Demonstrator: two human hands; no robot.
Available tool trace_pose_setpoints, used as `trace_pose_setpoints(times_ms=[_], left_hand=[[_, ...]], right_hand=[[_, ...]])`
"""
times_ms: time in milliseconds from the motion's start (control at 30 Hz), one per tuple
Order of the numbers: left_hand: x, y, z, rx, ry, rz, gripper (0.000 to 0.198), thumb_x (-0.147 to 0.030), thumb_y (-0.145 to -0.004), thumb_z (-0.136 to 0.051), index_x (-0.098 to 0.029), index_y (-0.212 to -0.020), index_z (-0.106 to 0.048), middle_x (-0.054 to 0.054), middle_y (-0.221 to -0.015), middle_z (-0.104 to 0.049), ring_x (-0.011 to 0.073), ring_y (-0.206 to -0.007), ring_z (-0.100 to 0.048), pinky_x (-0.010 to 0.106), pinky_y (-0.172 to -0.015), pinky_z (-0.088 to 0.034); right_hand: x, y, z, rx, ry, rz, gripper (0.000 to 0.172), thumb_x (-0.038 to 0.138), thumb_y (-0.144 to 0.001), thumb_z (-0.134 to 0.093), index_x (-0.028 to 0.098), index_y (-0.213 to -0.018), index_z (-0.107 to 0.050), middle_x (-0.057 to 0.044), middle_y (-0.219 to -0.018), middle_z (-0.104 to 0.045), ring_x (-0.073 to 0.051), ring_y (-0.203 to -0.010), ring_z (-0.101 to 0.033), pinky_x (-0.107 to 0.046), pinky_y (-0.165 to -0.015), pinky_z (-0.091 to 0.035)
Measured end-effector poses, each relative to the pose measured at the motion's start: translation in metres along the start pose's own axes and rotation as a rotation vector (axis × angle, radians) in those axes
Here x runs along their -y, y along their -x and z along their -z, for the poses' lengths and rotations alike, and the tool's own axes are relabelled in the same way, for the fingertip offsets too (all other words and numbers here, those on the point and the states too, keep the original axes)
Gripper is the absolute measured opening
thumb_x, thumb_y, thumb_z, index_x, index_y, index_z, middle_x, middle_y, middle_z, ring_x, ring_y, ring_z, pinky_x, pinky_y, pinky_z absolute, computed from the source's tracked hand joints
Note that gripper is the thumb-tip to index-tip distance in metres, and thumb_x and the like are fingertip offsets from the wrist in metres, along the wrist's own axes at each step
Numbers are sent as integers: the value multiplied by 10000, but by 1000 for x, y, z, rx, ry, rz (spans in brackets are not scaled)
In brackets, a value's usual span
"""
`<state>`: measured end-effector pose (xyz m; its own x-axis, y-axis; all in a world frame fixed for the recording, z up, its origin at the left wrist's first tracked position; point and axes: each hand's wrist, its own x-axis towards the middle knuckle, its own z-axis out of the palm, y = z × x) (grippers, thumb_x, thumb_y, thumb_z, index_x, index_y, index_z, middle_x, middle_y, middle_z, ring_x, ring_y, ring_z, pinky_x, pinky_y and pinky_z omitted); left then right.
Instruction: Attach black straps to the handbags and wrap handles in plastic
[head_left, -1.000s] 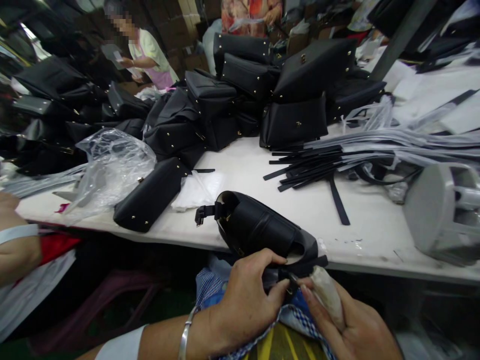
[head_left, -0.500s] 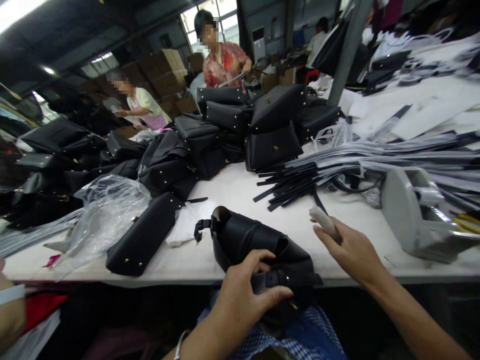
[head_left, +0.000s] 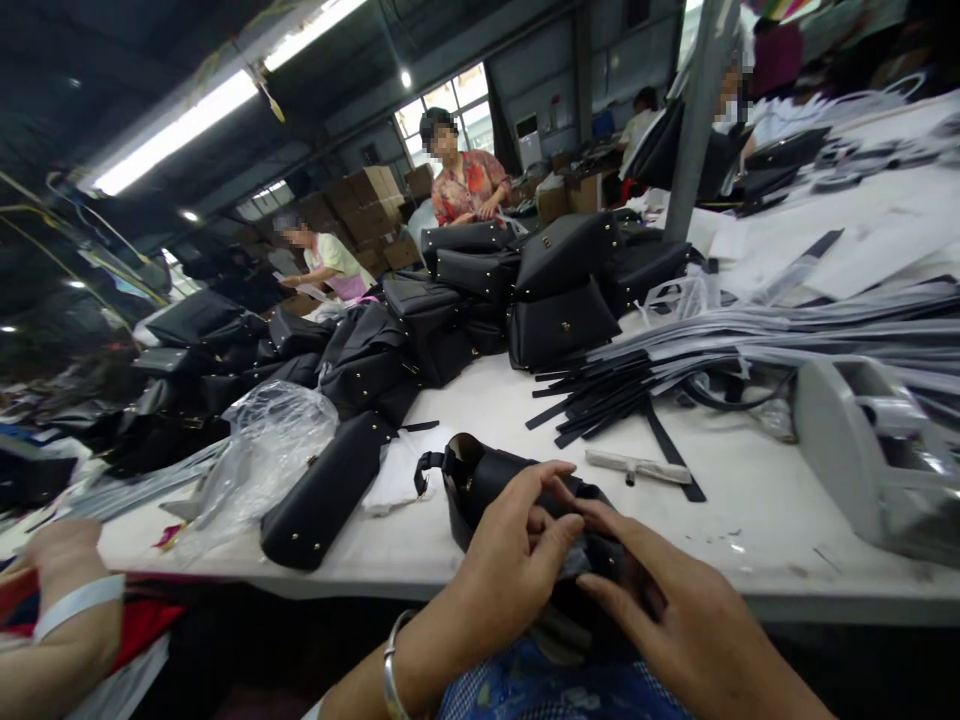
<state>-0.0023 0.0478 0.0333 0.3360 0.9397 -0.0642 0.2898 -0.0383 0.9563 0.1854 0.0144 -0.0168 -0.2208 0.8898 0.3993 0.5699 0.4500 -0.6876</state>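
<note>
Black bag (head_left: 487, 480) at table (head_left: 750, 520) edge, L hand (head_left: 510, 570) & R hand (head_left: 675, 620) fingers tight on it

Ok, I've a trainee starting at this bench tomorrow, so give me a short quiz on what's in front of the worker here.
1. True or false: the left hand and the right hand both touch the bag at the table edge.
2. Where is the white tool? A: in the right hand. B: on the table, right of the bag. C: on the floor.
3. Fill in: the left wrist wears a metal ___.
Key: 1 true; 2 B; 3 bangle.
</note>
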Motion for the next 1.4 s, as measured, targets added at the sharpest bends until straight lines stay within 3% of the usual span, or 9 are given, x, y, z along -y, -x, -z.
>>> trace_pose_setpoints(times_ms=[167, 367, 533, 700, 967, 1167, 1233, 1333, 1400], left_hand=[[-4, -5, -4, -14, -93, -82, 467, -290, -1000, -502, -279, -1462, -431, 104, -1314, -586, 70, -623, -550, 218, -604, -489], [-3, 17, 11, -54, -175, -147, 563, -264, -966, -549, -240, -1510, -402, 127, -1445, -529, 167, -894, -664, 298, -840, -541], [-1, 44, 34, 62, -248, -93, 340, -291, -951, -577, -201, -1265, -672, 63, -1126, -736, 217, -984, -675, 299, -887, -496], [7, 48, 57, 189, -102, 62, 276, -359, -907, -633, -157, -1063, -737, 19, -872, -725, 153, -767, -639, 207, -646, -434], [12, 40, 61, 484, 330, 191, 435, -548, -794, -748, -149, -947, -669, 24, -821, -657, 141, -695, -623, 256, -690, -492], [12, 16, 46, 325, 543, 192, 463, -525, -767, -787, -116, -913, -626, 75, -817, -695, 142, -636, -664, 263, -646, -530], [6, 5, 45, 323, 620, 178, 469, -531, -774, -783, -109, -904, -625, 92, -826, -705, 148, -640, -679, 271, -656, -548], [-7, -12, 44, 361, 675, 128, 472, -525, -765, -798, -98, -882, -635, 92, -813, -706, 143, -648, -682, 257, -662, -557], [-19, -24, 43, 388, 672, 89, 460, -506, -757, -810, -95, -883, -646, 75, -783, -698, 133, -632, -669, 235, -635, -547]], right_hand=[[-4, -9, -10, -15, -14, -71, 439, 295, -908, -588, 170, -1329, -590, -48, -944, -778, -174, -651, -722, -262, -630, -620], [-19, -8, -10, -104, 89, 205, 283, 388, -952, -577, 250, -1160, -711, -37, -1074, -777, -207, -863, -770, -268, -772, -644], [-40, -9, -15, -105, 180, 291, 320, 449, -981, -531, 311, -1209, -707, 2, -1202, -734, -227, -1021, -742, -318, -929, -613], [-28, -26, -10, -226, 110, 187, 358, 548, -962, -518, 305, -1066, -759, -7, -1075, -773, -249, -913, -764, -371, -895, -631], [-41, -89, 10, -246, 78, -43, 432, 543, -942, -471, 237, -1030, -762, -70, -1081, -772, -300, -1019, -725, -441, -944, -561], [-21, -75, 5, -431, 134, -102, 452, 488, -937, -536, 221, -1284, -648, -82, -1181, -731, -236, -905, -740, -362, -864, -582], [-7, -55, 2, -486, 80, -146, 408, 494, -937, -552, 214, -1204, -683, -66, -1053, -764, -205, -790, -745, -300, -769, -599], [14, -33, -2, -279, -70, -200, 370, 512, -951, -540, 214, -988, -757, -32, -788, -772, -195, -680, -741, -242, -635, -594], [28, -28, -7, -68, -198, -209, 395, 516, -960, -525, 211, -1000, -774, -45, -832, -786, -219, -736, -755, -257, -651, -606]])
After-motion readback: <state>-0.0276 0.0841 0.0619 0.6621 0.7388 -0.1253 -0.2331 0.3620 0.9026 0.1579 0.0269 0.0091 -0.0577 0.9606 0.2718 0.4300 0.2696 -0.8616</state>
